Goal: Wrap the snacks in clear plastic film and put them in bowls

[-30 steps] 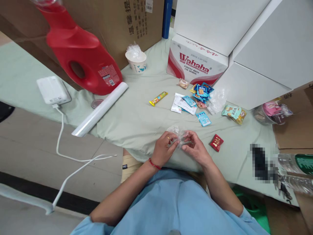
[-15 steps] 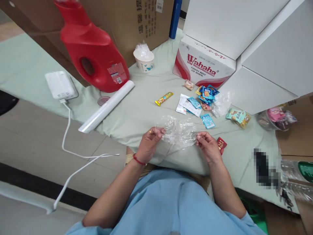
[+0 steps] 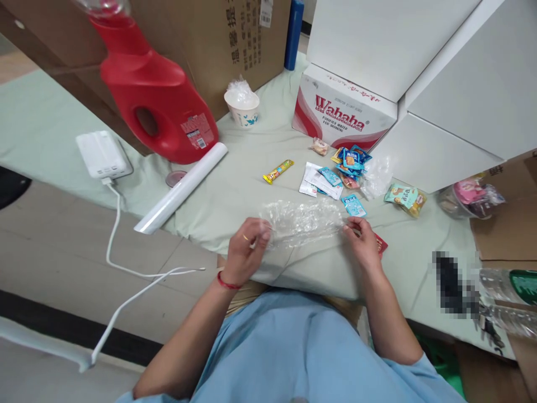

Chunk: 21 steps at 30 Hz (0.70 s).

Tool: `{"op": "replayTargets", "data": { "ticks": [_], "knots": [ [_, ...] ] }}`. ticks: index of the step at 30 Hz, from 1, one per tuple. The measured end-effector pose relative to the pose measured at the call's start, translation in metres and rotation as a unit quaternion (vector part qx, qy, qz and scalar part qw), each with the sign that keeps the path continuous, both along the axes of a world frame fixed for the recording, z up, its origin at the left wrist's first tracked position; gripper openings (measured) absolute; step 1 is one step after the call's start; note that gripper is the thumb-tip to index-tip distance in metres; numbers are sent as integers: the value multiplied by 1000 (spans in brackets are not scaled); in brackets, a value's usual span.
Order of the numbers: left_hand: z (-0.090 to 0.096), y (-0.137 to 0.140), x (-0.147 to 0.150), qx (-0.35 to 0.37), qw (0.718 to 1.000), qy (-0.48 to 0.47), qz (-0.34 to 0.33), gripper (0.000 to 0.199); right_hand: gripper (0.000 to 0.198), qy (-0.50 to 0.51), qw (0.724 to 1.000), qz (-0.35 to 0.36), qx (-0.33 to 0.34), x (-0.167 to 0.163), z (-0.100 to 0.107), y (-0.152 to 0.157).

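A crinkled sheet of clear plastic film (image 3: pixel 308 223) stretches between my two hands, just above the cloth near the table's front edge. My left hand (image 3: pixel 247 249) pinches its left end, closed between thumb and fingers. At the other end my right hand (image 3: pixel 361 238) is closed on the film's edge. Partly hidden behind the right hand lies a small red packet (image 3: pixel 381 245). Beyond the film are a blue sachet (image 3: pixel 353 205), white sachets (image 3: pixel 310 180), a pile of small blue snack packets (image 3: pixel 353 160) and a yellow wrapped bar (image 3: pixel 278 171).
Leftward stand a big red jug (image 3: pixel 168 106), a white roll (image 3: pixel 180 188) and a power bank (image 3: pixel 104 155) with its cable. A paper cup (image 3: pixel 243 115) holds crumpled plastic. White-and-red carton (image 3: pixel 344 109), crumpled clear plastic (image 3: pixel 377 176), green snack packet (image 3: pixel 405 198) and bottles (image 3: pixel 507 285) are rightward.
My hands have moved apart, the left one leftward and the right one slightly right. The film between them is now wider and flatter. The view has shifted slightly.
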<state>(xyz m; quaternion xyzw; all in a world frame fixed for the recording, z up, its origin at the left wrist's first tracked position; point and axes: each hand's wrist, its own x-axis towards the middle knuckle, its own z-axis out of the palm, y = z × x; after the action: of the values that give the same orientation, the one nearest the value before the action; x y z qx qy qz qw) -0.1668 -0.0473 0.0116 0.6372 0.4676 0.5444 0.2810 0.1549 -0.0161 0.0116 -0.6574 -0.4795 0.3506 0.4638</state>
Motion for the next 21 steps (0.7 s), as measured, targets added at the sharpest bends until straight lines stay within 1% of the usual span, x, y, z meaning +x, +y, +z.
{"op": "replayTargets", "data": {
  "ticks": [1, 2, 3, 5, 7, 8, 10, 12, 14, 16, 18, 19, 21],
  "knots": [
    [4, -5, 3, 41, 995, 88, -18, 19, 41, -44, 999, -10, 13, -1, 1, 0],
    [8, -11, 8, 78, 982, 167, -41, 17, 40, -63, 998, -9, 16, -3, 3, 0],
    [10, -17, 14, 109, 964, 234, -68, 20, 40, -53, 999, 8, 4, -6, 6, -1],
    [12, -28, 28, 145, 922, 337, -125, 33, 52, 8, 993, 94, -71, -15, 17, -5],
    [10, -37, 41, 153, 885, 405, -171, 40, 65, 44, 968, 198, -145, -27, 28, -11],
    [8, -41, 47, 152, 871, 428, -187, 41, 66, 34, 957, 243, -155, -33, 32, -14],
    [5, -46, 54, 139, 857, 450, -208, 40, 55, -21, 937, 323, -132, -45, 37, -19],
    [3, -49, 57, 109, 861, 448, -215, 36, 42, -54, 917, 381, -103, -54, 37, -22],
    [3, -51, 55, 70, 877, 421, -219, 37, 38, -25, 907, 407, -107, -58, 34, -24],
    [2, -54, 50, 42, 900, 370, -227, 42, 37, 37, 900, 415, -126, -59, 31, -25],
    [1, -60, 42, 26, 923, 309, -227, 44, 37, 77, 893, 422, -134, -59, 29, -24],
    [1, -64, 38, 21, 934, 279, -222, 44, 35, 81, 893, 425, -128, -59, 29, -23],
    [-1, -72, 30, 14, 953, 224, -203, 41, 30, 57, 902, 416, -97, -59, 28, -20]
  ]
}}
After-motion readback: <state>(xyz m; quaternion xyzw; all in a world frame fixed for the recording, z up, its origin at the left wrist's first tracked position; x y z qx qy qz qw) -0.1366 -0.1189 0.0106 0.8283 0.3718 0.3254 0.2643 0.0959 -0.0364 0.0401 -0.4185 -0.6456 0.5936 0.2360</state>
